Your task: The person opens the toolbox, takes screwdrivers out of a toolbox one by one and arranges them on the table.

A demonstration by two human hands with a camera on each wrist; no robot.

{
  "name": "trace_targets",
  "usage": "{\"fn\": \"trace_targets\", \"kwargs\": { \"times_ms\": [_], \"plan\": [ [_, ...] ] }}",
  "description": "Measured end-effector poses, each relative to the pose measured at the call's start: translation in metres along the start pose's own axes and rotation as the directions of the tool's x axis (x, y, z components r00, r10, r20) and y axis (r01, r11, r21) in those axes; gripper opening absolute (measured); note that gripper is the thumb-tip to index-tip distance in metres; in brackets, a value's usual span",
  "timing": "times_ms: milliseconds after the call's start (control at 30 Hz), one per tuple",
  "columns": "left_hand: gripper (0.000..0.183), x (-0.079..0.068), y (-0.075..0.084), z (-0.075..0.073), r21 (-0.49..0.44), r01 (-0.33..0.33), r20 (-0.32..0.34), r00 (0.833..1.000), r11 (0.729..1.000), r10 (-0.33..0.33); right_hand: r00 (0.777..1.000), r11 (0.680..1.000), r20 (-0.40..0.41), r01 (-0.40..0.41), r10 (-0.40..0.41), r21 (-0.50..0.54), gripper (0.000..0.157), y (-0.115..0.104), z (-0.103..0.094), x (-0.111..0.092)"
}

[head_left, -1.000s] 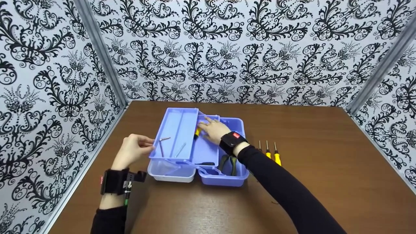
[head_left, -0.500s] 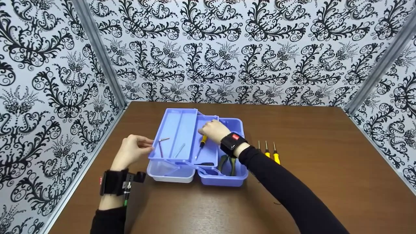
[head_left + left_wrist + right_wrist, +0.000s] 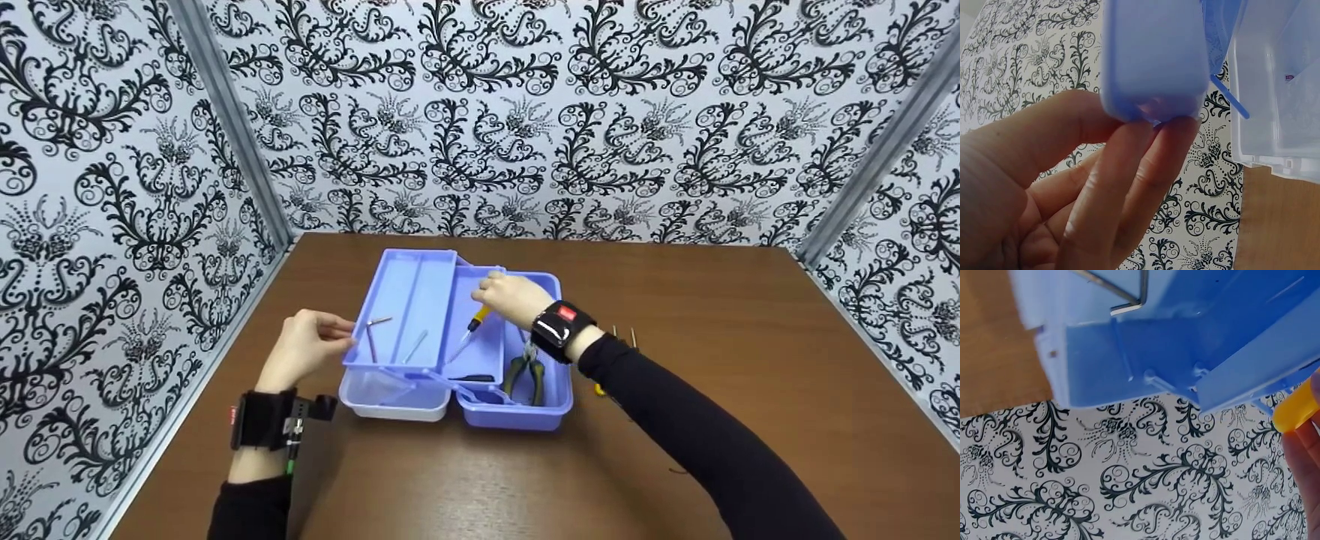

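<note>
My left hand [image 3: 304, 349] holds the left edge of the toolbox's raised upper tray [image 3: 397, 289]; in the left wrist view the thumb and fingertips are at the end of the blue tray [image 3: 1157, 56]. Over the middle tray [image 3: 491, 349], my right hand [image 3: 516, 296] grips a screwdriver [image 3: 478, 320] by its yellow handle, its shaft slanting down to the left. The right wrist view shows the handle [image 3: 1297, 408] between the fingers. An L-shaped hex key [image 3: 372, 341] and a thin metal rod [image 3: 415, 346] lie in the upper tray.
Pliers [image 3: 534, 381] lie in the toolbox's deep base [image 3: 517, 418]. A black-handled tool [image 3: 476, 377] is at the front of the middle tray. Right of the box, screwdriver shafts [image 3: 634, 337] show beyond my sleeve. The pale lid [image 3: 397, 411] lies under the upper tray.
My right hand reached to the screwdriver in the middle tray, took hold of its handle and moved it rightward, tilting it. The left hand stays at the upper tray's edge.
</note>
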State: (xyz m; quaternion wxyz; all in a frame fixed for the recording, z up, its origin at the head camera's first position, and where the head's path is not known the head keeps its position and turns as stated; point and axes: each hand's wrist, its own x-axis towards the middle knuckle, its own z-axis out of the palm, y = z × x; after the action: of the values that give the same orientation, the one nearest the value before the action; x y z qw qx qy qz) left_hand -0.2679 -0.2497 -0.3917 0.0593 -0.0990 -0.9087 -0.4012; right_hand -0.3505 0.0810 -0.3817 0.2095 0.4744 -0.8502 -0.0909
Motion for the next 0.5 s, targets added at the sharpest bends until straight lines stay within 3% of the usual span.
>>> {"fn": "trace_targets", "kwargs": {
  "times_ms": [200,500],
  "plan": [
    [0.022,0.0,0.0,0.0,-0.001,0.002,0.001,1.0,1.0,-0.002,0.998,1.0,-0.058,-0.023,0.023,-0.001,0.017,0.009,-0.001,-0.02],
    [0.022,0.001,-0.001,0.001,0.007,-0.007,-0.007,1.0,1.0,0.007,0.987,0.987,-0.1,-0.113,0.125,0.117,0.011,0.009,-0.003,-0.047]
  ]
}}
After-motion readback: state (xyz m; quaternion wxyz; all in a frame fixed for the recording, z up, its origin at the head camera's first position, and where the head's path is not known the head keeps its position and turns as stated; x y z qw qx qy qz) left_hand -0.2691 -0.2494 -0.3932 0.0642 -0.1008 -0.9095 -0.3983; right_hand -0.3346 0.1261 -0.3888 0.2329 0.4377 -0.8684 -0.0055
